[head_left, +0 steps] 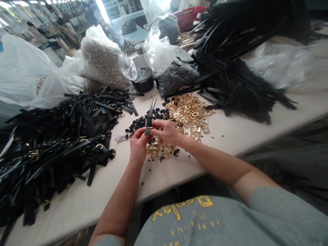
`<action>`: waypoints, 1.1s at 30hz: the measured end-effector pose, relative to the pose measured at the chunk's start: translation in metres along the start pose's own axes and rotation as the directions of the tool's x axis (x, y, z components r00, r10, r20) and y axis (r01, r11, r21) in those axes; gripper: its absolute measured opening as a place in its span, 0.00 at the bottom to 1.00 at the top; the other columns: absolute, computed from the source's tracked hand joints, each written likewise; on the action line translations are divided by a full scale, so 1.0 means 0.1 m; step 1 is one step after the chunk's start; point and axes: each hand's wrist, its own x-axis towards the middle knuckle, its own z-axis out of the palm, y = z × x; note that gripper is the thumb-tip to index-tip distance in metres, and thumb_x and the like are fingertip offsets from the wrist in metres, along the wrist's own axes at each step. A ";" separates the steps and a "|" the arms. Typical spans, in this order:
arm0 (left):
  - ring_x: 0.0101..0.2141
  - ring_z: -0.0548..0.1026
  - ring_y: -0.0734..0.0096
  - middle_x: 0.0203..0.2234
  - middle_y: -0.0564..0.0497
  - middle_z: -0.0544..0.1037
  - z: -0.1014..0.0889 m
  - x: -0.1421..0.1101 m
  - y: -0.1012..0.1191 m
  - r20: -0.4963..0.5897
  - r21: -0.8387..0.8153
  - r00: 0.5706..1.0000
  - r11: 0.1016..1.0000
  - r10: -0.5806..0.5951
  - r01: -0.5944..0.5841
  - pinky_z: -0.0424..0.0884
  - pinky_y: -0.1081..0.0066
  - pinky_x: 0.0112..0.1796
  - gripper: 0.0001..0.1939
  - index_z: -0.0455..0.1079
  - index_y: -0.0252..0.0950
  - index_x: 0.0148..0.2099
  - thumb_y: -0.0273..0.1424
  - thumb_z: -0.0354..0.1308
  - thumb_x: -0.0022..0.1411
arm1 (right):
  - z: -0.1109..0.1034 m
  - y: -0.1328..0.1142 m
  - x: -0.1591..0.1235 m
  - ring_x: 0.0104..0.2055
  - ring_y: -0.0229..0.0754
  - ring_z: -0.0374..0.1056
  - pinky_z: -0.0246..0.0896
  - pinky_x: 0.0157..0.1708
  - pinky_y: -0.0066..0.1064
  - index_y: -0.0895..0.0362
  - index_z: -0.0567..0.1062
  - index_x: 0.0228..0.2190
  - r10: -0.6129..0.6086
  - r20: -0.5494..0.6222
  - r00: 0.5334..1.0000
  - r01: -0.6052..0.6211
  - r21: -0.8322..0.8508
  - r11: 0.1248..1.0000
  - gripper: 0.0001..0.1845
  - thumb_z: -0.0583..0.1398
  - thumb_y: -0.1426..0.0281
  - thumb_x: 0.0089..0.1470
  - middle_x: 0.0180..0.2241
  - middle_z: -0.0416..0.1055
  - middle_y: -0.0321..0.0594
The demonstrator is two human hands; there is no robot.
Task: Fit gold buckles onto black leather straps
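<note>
Both hands meet over the table at a black strap (149,120) that stands up between the fingers, with a gold buckle on its lower part. My left hand (138,138) pinches the strap's lower end from the left. From the right, my right hand (166,131) closes its thumb and fingers on the strap near the buckle. Beneath and behind the hands lie loose gold buckles (188,111) in a heap. Small black loops (138,123) are scattered to the left of that heap.
Buckled black straps (64,143) cover the table's left side. Plain black straps (238,85) are piled at the back right. Behind stand a plastic bag of small pale pieces (102,61), a black lidded pot (143,79) and a bag of black parts (174,77). The table's front edge (164,191) runs before me.
</note>
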 end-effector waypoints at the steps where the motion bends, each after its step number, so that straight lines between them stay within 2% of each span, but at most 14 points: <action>1: 0.26 0.77 0.76 0.27 0.54 0.81 0.01 -0.01 -0.02 -0.002 0.007 1.000 1.000 -0.008 0.008 0.74 0.75 0.32 0.19 0.77 0.36 0.33 0.37 0.77 0.40 | 0.02 0.01 0.00 0.41 0.40 0.71 0.67 0.44 0.34 0.58 0.80 0.37 0.043 0.000 0.999 -0.043 0.103 0.994 0.19 0.66 0.55 0.53 0.38 0.78 0.41; 4: 0.25 0.75 0.77 0.25 0.54 0.79 0.06 -0.04 -0.07 0.003 0.055 1.000 0.998 0.000 -0.001 0.72 0.75 0.31 0.17 0.78 0.35 0.33 0.38 0.75 0.43 | 0.08 0.02 -0.01 0.33 0.37 0.70 0.69 0.35 0.30 0.59 0.80 0.37 0.151 0.005 0.989 -0.146 0.288 0.946 0.22 0.66 0.53 0.50 0.34 0.77 0.38; 6: 0.25 0.75 0.76 0.24 0.53 0.79 0.08 -0.04 -0.08 0.032 0.114 0.999 0.993 0.003 -0.007 0.72 0.74 0.31 0.16 0.78 0.35 0.33 0.39 0.75 0.45 | 0.09 0.03 -0.02 0.30 0.36 0.68 0.68 0.30 0.29 0.59 0.79 0.35 0.183 -0.016 0.983 -0.170 0.290 0.942 0.22 0.66 0.52 0.51 0.31 0.76 0.37; 8: 0.26 0.76 0.73 0.25 0.52 0.80 0.05 -0.01 -0.04 0.089 0.195 0.996 0.981 -0.020 0.003 0.73 0.72 0.32 0.17 0.79 0.35 0.34 0.39 0.74 0.45 | 0.07 0.03 -0.01 0.29 0.36 0.68 0.68 0.30 0.30 0.59 0.79 0.33 0.174 -0.057 0.983 -0.156 0.235 0.959 0.21 0.65 0.52 0.52 0.29 0.75 0.37; 10: 0.27 0.76 0.71 0.27 0.49 0.81 -0.07 0.05 0.06 0.128 0.294 0.992 0.956 -0.019 -0.020 0.73 0.70 0.33 0.17 0.80 0.35 0.36 0.39 0.74 0.45 | 0.03 0.03 0.01 0.32 0.37 0.69 0.69 0.35 0.32 0.59 0.78 0.32 0.139 -0.098 0.985 -0.121 0.175 0.977 0.20 0.64 0.54 0.53 0.29 0.75 0.38; 13: 0.27 0.75 0.71 0.27 0.50 0.80 -0.39 0.18 0.28 0.071 0.495 0.987 0.854 0.143 -0.159 0.71 0.70 0.32 0.12 0.79 0.36 0.36 0.37 0.70 0.50 | -0.04 0.04 0.04 0.35 0.37 0.71 0.70 0.41 0.34 0.59 0.75 0.32 0.141 -0.100 0.985 -0.121 0.178 0.976 0.19 0.63 0.55 0.55 0.31 0.75 0.40; 15: 0.25 0.73 0.71 0.25 0.52 0.79 -0.63 0.26 0.41 0.031 0.697 0.966 0.688 0.256 -0.205 0.68 0.71 0.31 0.07 0.79 0.37 0.34 0.34 0.67 0.52 | -0.07 0.03 0.05 0.34 0.37 0.72 0.71 0.41 0.35 0.59 0.74 0.33 0.176 -0.067 0.982 -0.158 0.214 0.964 0.18 0.63 0.55 0.56 0.32 0.75 0.41; 18: 0.28 0.74 0.67 0.26 0.52 0.79 -0.84 0.32 0.51 0.064 0.934 0.958 0.322 0.278 -0.156 0.68 0.69 0.34 0.04 0.79 0.39 0.33 0.28 0.64 0.53 | -0.07 0.00 0.04 0.30 0.35 0.71 0.72 0.36 0.32 0.59 0.72 0.31 0.216 -0.034 0.976 -0.205 0.203 0.958 0.16 0.63 0.57 0.56 0.29 0.75 0.40; 20: 0.33 0.76 0.63 0.32 0.49 0.80 -0.84 0.32 0.50 0.104 0.986 0.970 0.107 0.220 -0.130 0.69 0.67 0.39 0.08 0.80 0.40 0.35 0.26 0.61 0.54 | -0.06 -0.03 0.04 0.27 0.33 0.70 0.71 0.31 0.29 0.59 0.72 0.30 0.232 -0.027 0.972 -0.224 0.175 0.959 0.15 0.63 0.59 0.57 0.27 0.75 0.38; 23: 0.41 0.77 0.60 0.40 0.46 0.81 -0.74 0.31 0.45 0.113 0.992 0.984 -0.077 0.138 -0.103 0.69 0.65 0.46 0.13 0.81 0.40 0.43 0.27 0.59 0.58 | -0.04 -0.06 0.03 0.23 0.32 0.69 0.68 0.26 0.26 0.58 0.71 0.29 0.243 -0.005 0.970 -0.239 0.151 0.959 0.13 0.62 0.61 0.57 0.25 0.75 0.36; 26: 0.44 0.77 0.56 0.42 0.44 0.80 -0.67 0.34 0.41 0.089 0.989 0.988 -0.133 0.128 -0.072 0.69 0.63 0.49 0.15 0.80 0.38 0.47 0.30 0.58 0.60 | -0.04 -0.08 0.03 0.22 0.31 0.69 0.66 0.23 0.24 0.58 0.71 0.29 0.255 0.012 0.967 -0.254 0.149 0.956 0.14 0.63 0.60 0.56 0.24 0.75 0.36; 29: 0.44 0.77 0.54 0.42 0.42 0.81 -0.70 0.40 0.37 0.077 0.991 0.983 -0.124 0.165 -0.057 0.69 0.61 0.48 0.14 0.80 0.37 0.45 0.31 0.57 0.61 | -0.04 -0.07 0.03 0.21 0.30 0.68 0.65 0.22 0.23 0.58 0.71 0.28 0.276 0.024 0.961 -0.277 0.165 0.947 0.15 0.64 0.60 0.55 0.23 0.75 0.36; 31: 0.42 0.77 0.54 0.40 0.42 0.81 -0.73 0.42 0.33 0.082 0.994 0.972 -0.087 0.219 -0.064 0.69 0.60 0.47 0.12 0.80 0.37 0.41 0.31 0.57 0.60 | -0.02 -0.05 0.02 0.21 0.30 0.69 0.65 0.21 0.22 0.58 0.71 0.28 0.284 0.040 0.958 -0.287 0.170 0.943 0.15 0.64 0.60 0.55 0.23 0.75 0.35; 33: 0.38 0.77 0.57 0.35 0.44 0.81 -0.74 0.43 0.30 0.085 0.996 0.952 0.013 0.293 -0.093 0.70 0.60 0.45 0.08 0.79 0.37 0.37 0.32 0.59 0.58 | 0.00 -0.03 0.00 0.20 0.30 0.68 0.64 0.20 0.21 0.59 0.71 0.28 0.287 0.054 0.957 -0.292 0.157 0.944 0.14 0.64 0.61 0.56 0.23 0.75 0.35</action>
